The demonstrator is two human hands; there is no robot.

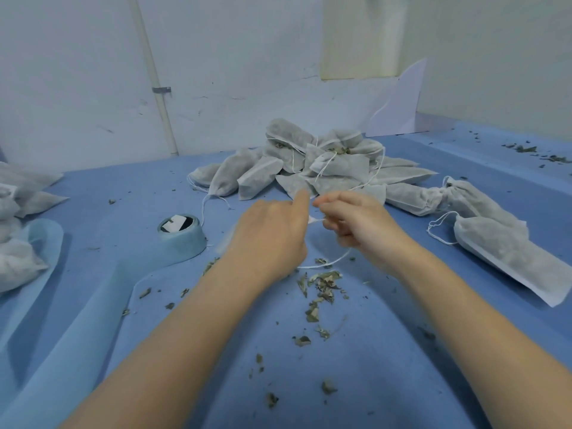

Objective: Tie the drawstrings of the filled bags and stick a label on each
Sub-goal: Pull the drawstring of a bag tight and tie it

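Our fingers [332, 226] pinched the thin white drawstring [325, 264], knotting it just before the heap of grey filled bags [309, 168]. Our left hand [272, 236] hid its bag.

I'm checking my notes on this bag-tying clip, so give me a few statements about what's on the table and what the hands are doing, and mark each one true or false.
1. Both hands work a white drawstring near the middle of the table. True: the left hand and the right hand meet there, with the string looping below them.
2. The heap of filled bags lies behind the hands. True.
3. The roll of labels sits right of the hands. False: it sits to their left.
4. The blue table cover is free of crumbs. False: dried leaf bits lie scattered on it.
5. Two filled bags lie apart at the right. True.
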